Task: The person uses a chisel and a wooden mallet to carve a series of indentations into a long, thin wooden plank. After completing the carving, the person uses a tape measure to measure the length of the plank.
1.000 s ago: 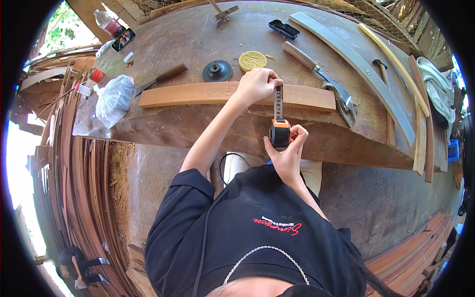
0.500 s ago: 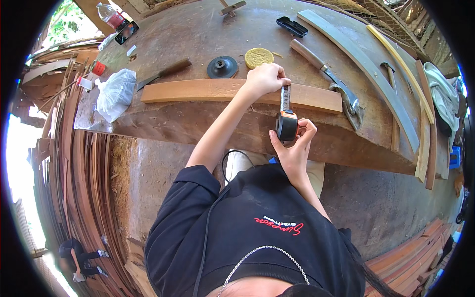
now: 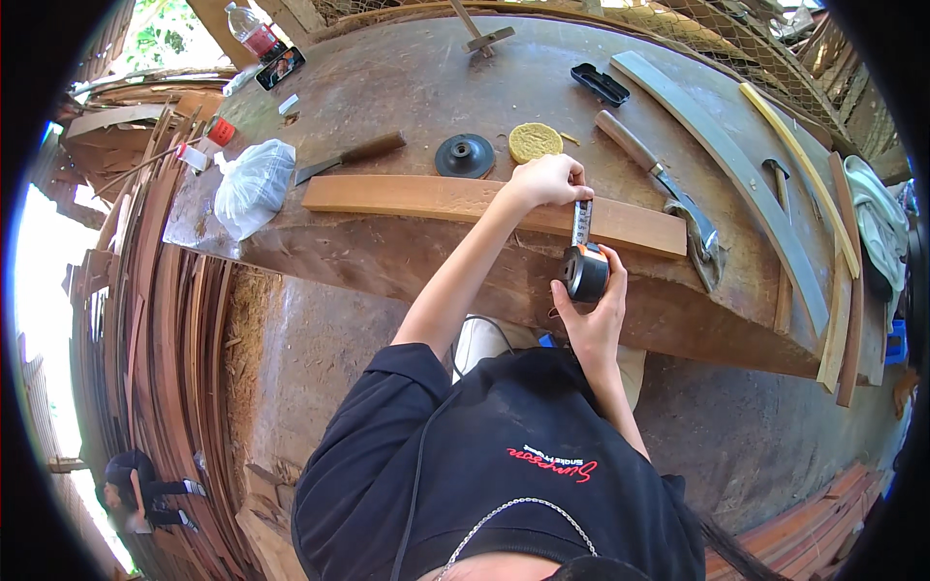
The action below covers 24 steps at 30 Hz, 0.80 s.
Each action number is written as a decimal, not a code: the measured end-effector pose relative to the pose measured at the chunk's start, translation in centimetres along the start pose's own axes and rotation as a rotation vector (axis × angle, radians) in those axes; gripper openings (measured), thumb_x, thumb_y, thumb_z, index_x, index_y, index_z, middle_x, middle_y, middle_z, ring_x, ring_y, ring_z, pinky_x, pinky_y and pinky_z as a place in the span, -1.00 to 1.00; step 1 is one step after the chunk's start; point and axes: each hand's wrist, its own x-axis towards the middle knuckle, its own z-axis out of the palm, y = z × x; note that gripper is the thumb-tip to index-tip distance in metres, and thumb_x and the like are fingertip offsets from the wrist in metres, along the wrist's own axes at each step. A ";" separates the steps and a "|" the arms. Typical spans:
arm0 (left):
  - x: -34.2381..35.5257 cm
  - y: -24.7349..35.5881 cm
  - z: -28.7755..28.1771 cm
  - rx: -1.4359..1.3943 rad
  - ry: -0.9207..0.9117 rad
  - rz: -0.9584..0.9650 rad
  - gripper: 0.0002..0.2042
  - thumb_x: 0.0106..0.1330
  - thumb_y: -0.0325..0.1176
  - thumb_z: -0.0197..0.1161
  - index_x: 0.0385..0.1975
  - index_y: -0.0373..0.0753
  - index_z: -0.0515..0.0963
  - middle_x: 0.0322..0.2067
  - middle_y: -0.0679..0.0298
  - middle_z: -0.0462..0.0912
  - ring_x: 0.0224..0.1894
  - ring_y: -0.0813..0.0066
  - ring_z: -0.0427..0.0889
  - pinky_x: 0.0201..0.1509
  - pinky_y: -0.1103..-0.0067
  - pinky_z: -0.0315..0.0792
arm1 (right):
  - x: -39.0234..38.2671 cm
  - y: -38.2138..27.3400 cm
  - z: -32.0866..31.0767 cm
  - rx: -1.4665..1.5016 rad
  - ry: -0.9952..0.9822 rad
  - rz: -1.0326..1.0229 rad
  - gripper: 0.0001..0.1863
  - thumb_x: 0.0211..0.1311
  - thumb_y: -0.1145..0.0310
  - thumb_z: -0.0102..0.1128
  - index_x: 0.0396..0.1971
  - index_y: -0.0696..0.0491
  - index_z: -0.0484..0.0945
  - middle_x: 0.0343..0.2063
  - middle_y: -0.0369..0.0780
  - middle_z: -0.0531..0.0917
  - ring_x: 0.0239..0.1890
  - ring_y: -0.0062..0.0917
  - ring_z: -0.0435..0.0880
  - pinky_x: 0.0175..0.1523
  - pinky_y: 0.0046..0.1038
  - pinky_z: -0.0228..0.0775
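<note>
My left hand (image 3: 549, 181) is closed over the far edge of a long reddish-brown board (image 3: 407, 197), pinching the end of a tape measure's blade (image 3: 581, 223). The short pulled-out blade crosses the board's width toward me. The black and orange tape measure case (image 3: 586, 274) sits in my right hand (image 3: 598, 315), gripped between thumb and fingers just off the board's near side. Beyond my left hand lies a round yellow pad (image 3: 536, 142), with a black disc (image 3: 465, 156) to its left.
A knife (image 3: 351, 156) and a tied plastic bag (image 3: 254, 189) lie left of the board. A wooden-handled blade tool (image 3: 664, 179), a long metal strip (image 3: 731, 165) and a hammer (image 3: 778, 189) are on the right. Timber strips (image 3: 155, 358) line the left, near a seated person (image 3: 145, 494).
My view has shifted, so the bench appears farther right and lower. The tape measure case has turned slightly in my right hand. My left hand keeps its place at the board's far edge.
</note>
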 end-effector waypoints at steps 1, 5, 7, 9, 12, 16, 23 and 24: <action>0.0 -0.1 0.0 -0.001 0.006 0.006 -0.69 0.03 -0.06 0.21 -0.50 -0.21 0.54 -0.63 0.27 0.51 -0.62 0.53 0.46 -0.54 0.59 0.32 | 0.1 0.1 0.0 -0.026 0.001 -0.017 -0.37 -0.14 0.36 0.31 -0.05 0.17 0.20 -0.17 -0.11 0.33 -0.13 -0.35 0.37 -0.06 -0.42 0.23; -0.2 0.2 -0.1 -0.044 -0.001 -0.010 -0.69 0.03 -0.07 0.22 -0.47 -0.22 0.54 -0.63 0.26 0.51 -0.63 0.53 0.45 -0.56 0.59 0.32 | 0.1 0.2 0.2 -0.101 0.005 -0.064 -0.38 -0.16 0.39 0.30 -0.06 0.18 0.21 -0.18 -0.10 0.32 -0.14 -0.31 0.36 -0.06 -0.40 0.23; -0.1 0.2 -0.1 -0.054 -0.003 -0.019 -0.69 0.02 -0.08 0.23 -0.47 -0.24 0.54 -0.63 0.26 0.52 -0.62 0.54 0.46 -0.55 0.60 0.33 | 0.1 0.2 0.3 -0.110 0.013 -0.077 -0.38 -0.16 0.40 0.30 -0.07 0.18 0.21 -0.19 -0.10 0.32 -0.14 -0.29 0.36 -0.06 -0.39 0.23; -0.2 0.2 -0.2 -0.064 -0.006 -0.034 -0.69 0.02 -0.08 0.23 -0.47 -0.24 0.54 -0.62 0.26 0.52 -0.62 0.54 0.46 -0.55 0.61 0.33 | 0.1 0.3 0.4 -0.106 0.024 -0.088 -0.39 -0.17 0.40 0.29 -0.07 0.18 0.21 -0.19 -0.09 0.32 -0.13 -0.28 0.36 -0.06 -0.38 0.23; -0.1 0.0 -0.3 -0.055 -0.027 -0.037 -0.69 0.02 -0.06 0.22 -0.47 -0.21 0.54 -0.60 0.27 0.53 -0.60 0.53 0.49 -0.52 0.60 0.35 | -0.1 0.7 0.7 -0.169 0.038 -0.154 -0.39 -0.16 0.41 0.29 -0.07 0.17 0.21 -0.19 -0.08 0.31 -0.15 -0.24 0.37 -0.07 -0.35 0.25; -0.8 1.1 -0.6 0.033 0.003 -0.075 -0.70 0.02 -0.03 0.20 -0.47 -0.15 0.55 -0.59 0.31 0.55 -0.57 0.51 0.51 -0.46 0.58 0.36 | -0.3 1.4 1.0 -0.234 0.035 -0.156 -0.38 -0.16 0.42 0.28 -0.05 0.13 0.17 -0.18 -0.07 0.30 -0.16 -0.19 0.38 -0.12 -0.29 0.30; -0.9 1.3 -0.7 0.028 -0.017 -0.104 -0.70 0.02 -0.02 0.20 -0.46 -0.13 0.56 -0.57 0.31 0.55 -0.52 0.50 0.52 -0.41 0.58 0.37 | -1.1 2.5 1.5 -0.273 0.031 -0.163 -0.36 -0.17 0.46 0.27 -0.05 0.10 0.13 -0.16 -0.07 0.26 -0.16 -0.18 0.39 -0.16 -0.29 0.35; -0.9 1.3 -0.7 0.021 -0.025 -0.111 -0.69 0.02 -0.01 0.20 -0.46 -0.13 0.56 -0.57 0.31 0.55 -0.52 0.50 0.52 -0.41 0.58 0.37 | -1.0 2.5 1.5 -0.274 0.035 -0.171 -0.36 -0.17 0.46 0.27 -0.05 0.10 0.14 -0.16 -0.07 0.25 -0.16 -0.18 0.39 -0.16 -0.29 0.35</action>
